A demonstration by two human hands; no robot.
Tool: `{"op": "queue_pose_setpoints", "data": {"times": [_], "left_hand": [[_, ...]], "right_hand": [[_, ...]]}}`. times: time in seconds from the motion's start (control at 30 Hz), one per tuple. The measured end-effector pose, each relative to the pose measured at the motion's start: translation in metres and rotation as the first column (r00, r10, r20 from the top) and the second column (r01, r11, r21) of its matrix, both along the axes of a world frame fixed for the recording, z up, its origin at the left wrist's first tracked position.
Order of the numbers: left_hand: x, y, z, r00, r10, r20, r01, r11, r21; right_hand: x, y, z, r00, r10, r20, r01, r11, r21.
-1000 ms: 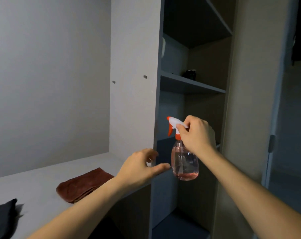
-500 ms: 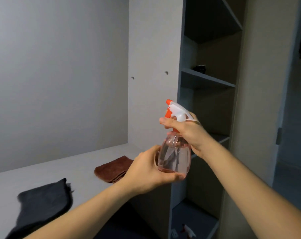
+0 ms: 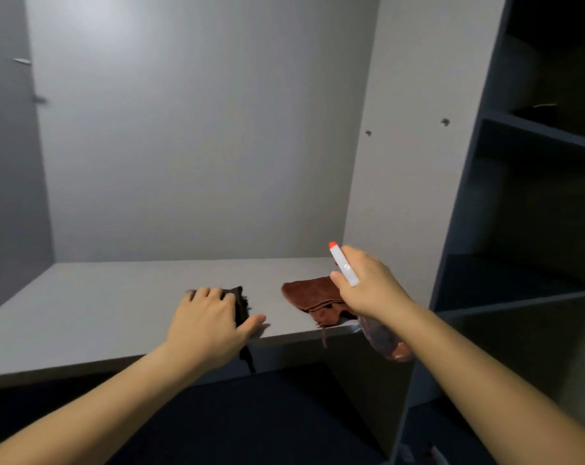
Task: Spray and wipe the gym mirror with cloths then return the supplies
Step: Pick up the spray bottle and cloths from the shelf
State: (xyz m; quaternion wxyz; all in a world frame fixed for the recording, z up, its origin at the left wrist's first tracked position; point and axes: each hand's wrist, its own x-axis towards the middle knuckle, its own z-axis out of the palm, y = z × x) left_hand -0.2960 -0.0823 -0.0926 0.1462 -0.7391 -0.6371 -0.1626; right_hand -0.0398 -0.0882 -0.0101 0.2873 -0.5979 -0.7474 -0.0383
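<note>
Lower centre, our left hand (image 3: 210, 317) covers most of the black cloth (image 3: 241, 305), and we can't tell its grip. Lower right, our right hand (image 3: 368, 286) curls round the spray bottle (image 3: 386, 342), hiding its neck.

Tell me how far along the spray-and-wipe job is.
Early, it seems. Done: the spray bottle is up, gripped in the right hand. In hand: the left hand rests on the dark cloth on the grey counter, apparently about to lift it. Left: the brown cloth lies on the counter untaken; no mirror is in view, so spraying, wiping and returning the supplies all look outstanding.
</note>
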Motion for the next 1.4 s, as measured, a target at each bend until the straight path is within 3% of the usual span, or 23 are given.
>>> {"op": "queue_pose_setpoints", "data": {"times": [0.2, 0.3, 0.4, 0.5, 0.7, 0.9, 1.03, 1.13, 1.27, 1.4], "left_hand": [[-0.003, -0.022, -0.008, 0.990, -0.133, -0.040, 0.130, 0.989, -0.065], [-0.003, -0.034, -0.017, 0.965, -0.231, -0.121, 0.246, 0.961, 0.123], [-0.004, -0.042, -0.025, 0.943, -0.309, -0.124, 0.330, 0.916, 0.228], [0.001, -0.045, -0.028, 0.928, -0.343, -0.143, 0.371, 0.880, 0.297], [0.018, -0.033, -0.018, 0.909, -0.407, 0.091, 0.351, 0.865, 0.359], [0.055, -0.020, 0.007, 0.870, -0.488, 0.070, 0.435, 0.828, 0.354], [0.078, -0.003, 0.021, 0.841, -0.492, 0.225, 0.399, 0.845, 0.356], [0.102, 0.000, 0.043, 0.755, -0.600, 0.266, 0.526, 0.795, 0.300], [0.142, 0.003, 0.058, 0.612, -0.751, 0.250, 0.735, 0.656, 0.172], [0.187, -0.004, 0.049, 0.407, -0.865, 0.292, 0.811, 0.490, 0.320]], "right_hand": [[-0.019, 0.020, -0.028, 0.965, 0.025, 0.261, 0.015, 0.989, -0.149], [-0.019, 0.021, -0.037, 0.954, 0.030, 0.297, 0.035, 0.977, -0.212], [-0.017, 0.015, -0.050, 0.982, 0.029, 0.187, 0.017, 0.970, -0.241], [-0.011, 0.004, -0.060, 0.990, 0.015, 0.143, 0.004, 0.992, -0.129], [0.010, -0.007, -0.074, 0.995, 0.037, 0.090, -0.035, 0.999, -0.014], [0.032, -0.012, -0.070, 0.997, 0.040, -0.060, -0.035, 0.996, 0.080], [0.049, -0.023, -0.058, 0.989, 0.050, -0.142, -0.021, 0.980, 0.198], [0.060, -0.042, -0.044, 0.984, 0.093, -0.155, -0.043, 0.954, 0.296], [0.073, -0.074, -0.025, 0.983, 0.074, -0.170, 0.000, 0.917, 0.399], [0.091, -0.105, -0.022, 0.950, -0.018, -0.311, 0.175, 0.857, 0.484]]}}
